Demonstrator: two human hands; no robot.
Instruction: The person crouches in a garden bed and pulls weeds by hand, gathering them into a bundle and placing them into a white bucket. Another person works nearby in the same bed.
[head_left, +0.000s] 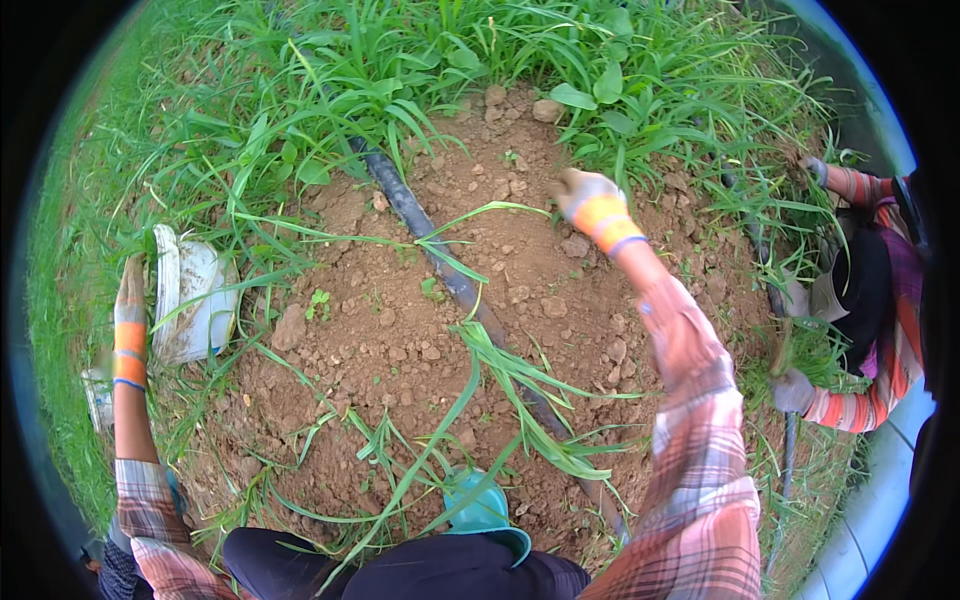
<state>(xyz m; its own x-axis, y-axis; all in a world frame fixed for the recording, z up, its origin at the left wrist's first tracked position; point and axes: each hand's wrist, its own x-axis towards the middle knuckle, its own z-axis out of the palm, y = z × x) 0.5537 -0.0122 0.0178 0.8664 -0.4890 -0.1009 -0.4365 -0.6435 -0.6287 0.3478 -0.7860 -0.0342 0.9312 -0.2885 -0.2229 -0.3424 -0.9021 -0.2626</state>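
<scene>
My right hand (592, 201), in a grey glove with an orange cuff band, is over the bare soil at the edge of the grass. Its fingers look bent, and whether they hold something is unclear. At the far left my left hand (132, 289), gloved the same way, is beside a dirty white plastic bucket (196, 296); its fingers point up into the grass and their grip cannot be made out. Loose green stalks (525, 397) lie on the soil and across a black irrigation pipe (405, 206) between my arms.
A turquoise plastic object (477, 502) is at my legs. Tall grass and broad-leaved weeds (608, 84) grow ahead. A co-worker in striped sleeves crouches at the right, one gloved hand (793, 391) by a clump of grass, near a second pipe (789, 450). Another white container (99, 397) stands at left.
</scene>
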